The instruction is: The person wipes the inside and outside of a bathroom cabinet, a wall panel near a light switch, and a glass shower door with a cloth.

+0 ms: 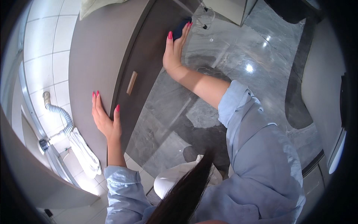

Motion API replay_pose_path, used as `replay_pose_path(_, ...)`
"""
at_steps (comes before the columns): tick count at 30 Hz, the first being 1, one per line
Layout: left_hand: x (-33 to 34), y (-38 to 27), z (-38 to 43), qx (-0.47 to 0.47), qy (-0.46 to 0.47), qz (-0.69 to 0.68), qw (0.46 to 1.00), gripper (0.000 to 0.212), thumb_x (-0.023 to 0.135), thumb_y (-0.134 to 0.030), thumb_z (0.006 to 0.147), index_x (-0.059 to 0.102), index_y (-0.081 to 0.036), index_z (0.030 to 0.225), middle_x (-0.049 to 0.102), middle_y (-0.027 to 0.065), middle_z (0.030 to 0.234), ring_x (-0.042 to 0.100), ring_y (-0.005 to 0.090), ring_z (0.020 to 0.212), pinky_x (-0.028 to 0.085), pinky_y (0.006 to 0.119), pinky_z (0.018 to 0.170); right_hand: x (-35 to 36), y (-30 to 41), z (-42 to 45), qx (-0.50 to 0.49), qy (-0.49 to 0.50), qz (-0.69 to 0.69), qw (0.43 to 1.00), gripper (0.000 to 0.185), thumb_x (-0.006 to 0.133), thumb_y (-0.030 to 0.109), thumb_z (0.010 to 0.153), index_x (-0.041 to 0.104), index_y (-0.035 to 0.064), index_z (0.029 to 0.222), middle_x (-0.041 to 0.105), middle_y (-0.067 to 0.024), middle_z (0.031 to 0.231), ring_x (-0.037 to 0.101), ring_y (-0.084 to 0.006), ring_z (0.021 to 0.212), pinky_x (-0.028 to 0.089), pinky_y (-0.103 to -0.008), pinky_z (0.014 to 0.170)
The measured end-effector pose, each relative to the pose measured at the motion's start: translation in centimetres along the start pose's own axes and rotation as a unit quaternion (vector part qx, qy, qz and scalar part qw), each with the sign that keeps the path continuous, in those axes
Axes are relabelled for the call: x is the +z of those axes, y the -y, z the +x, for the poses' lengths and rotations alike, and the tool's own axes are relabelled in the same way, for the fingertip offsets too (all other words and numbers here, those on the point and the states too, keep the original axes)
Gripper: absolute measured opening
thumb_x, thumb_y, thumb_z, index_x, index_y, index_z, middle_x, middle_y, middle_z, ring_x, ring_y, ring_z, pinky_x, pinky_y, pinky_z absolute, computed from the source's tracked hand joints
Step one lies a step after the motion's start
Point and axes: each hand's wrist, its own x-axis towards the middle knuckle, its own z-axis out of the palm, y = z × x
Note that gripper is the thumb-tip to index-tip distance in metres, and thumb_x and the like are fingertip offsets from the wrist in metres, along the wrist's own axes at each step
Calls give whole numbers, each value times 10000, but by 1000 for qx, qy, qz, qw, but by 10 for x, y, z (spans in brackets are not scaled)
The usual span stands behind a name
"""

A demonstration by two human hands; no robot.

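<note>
A brown cabinet (98,50) with a darker front panel (145,53) runs from the lower middle to the top of the view. My left hand (106,117) rests on its lighter surface near the edge, fingers extended and holding nothing. On the front panel sits a short wooden handle (131,83), between my two hands. Farther up, my right hand (176,50) presses a dark blue cloth (180,30) against the panel near its far end. Part of the cloth is hidden behind the fingers.
Grey marbled floor tiles (207,112) lie to the right. A corrugated hose (62,112) and a folded white cloth (84,151) are beside the white tiled wall (42,64) at left. White cables (208,21) and a pale box-like piece (226,9) stand at the top.
</note>
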Motion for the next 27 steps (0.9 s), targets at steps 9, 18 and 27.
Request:
replay_pose_path(9,2,2,-2,-14,-21,27,999,666,652,-394,829,433,-91,1381,430,128,1424,427,318,1280,331,412,1047,-32,16,-97,-103,265,-83,955,887,508,400,931,-26,-57,1473,-64,-296,1534,-28,-446,1431,62,-494,1150)
replay_pose_path(18,10,4,1,12,-65,-40,997,782,666,-435,807,346,-87,1430,418,129,1429,418,323,1283,321,434,1050,-38,-12,-129,-510,490,-167,686,652,561,475,868,439,100,1387,418,-77,1442,332,-200,1354,227,-402,1122)
replay_pose_path(27,-28,7,-75,118,-96,-77,985,668,691,-279,767,441,-130,1368,439,106,1422,368,298,1350,238,487,1116,5,62,-120,-721,377,-171,556,553,568,413,854,482,231,1370,482,89,1378,397,-47,1292,282,-309,1082)
